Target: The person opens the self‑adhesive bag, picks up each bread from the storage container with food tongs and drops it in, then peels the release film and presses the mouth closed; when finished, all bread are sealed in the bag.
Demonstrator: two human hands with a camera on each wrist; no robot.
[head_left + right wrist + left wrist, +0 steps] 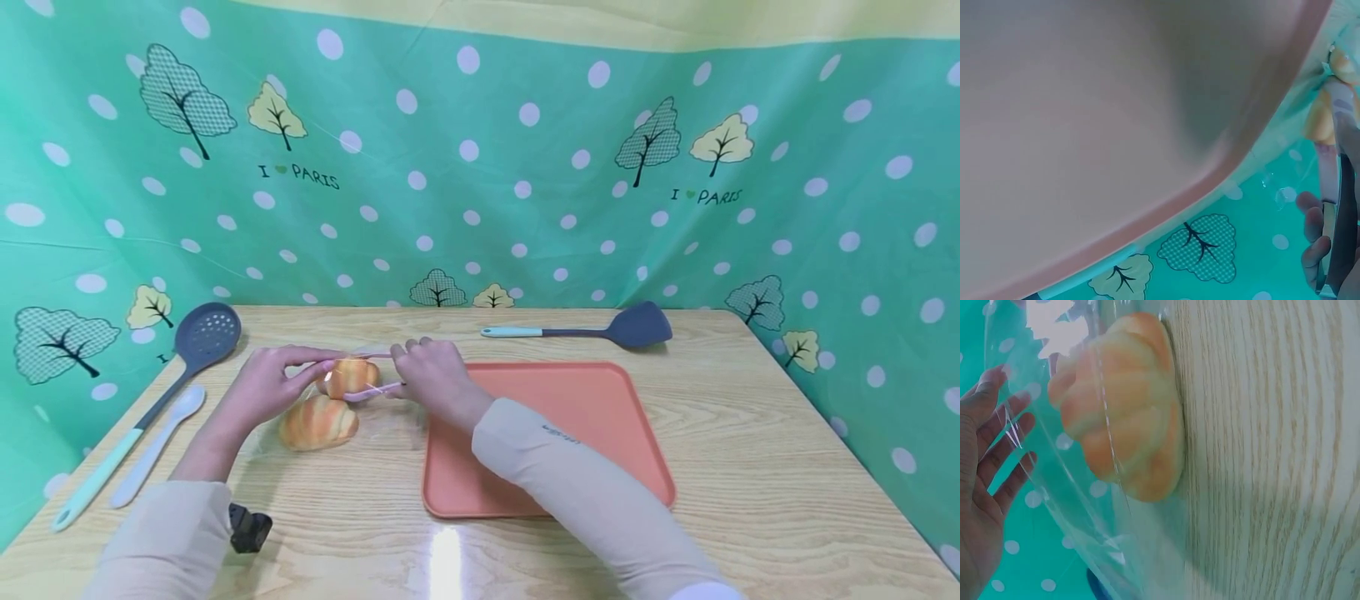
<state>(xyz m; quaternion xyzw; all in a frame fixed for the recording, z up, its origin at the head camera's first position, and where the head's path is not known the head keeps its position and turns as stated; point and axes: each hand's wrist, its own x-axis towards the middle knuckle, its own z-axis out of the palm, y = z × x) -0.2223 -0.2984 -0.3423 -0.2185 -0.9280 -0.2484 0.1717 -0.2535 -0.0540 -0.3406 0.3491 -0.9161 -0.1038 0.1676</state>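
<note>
In the head view my left hand (258, 387) reaches in from the left, pinching a clear plastic bag (1072, 487) by its edge; the left wrist view has the film between thumb and fingers. My right hand (438, 379) holds pale pink tongs (371, 393), their arms on either side of a small striped bread roll (352, 377) at the bag. Just below it lies a larger bread roll (318, 423) on the table, seen through the film. The right wrist view catches the tongs (1344, 231) and curled fingers at its right edge.
Beneath the right forearm lies a coral tray (555, 400). A slotted skimmer (207, 335) and a pale spoon (159, 437) lie at the left, a dark spatula (637, 325) at the back. A small black device (249, 529) is by the left sleeve.
</note>
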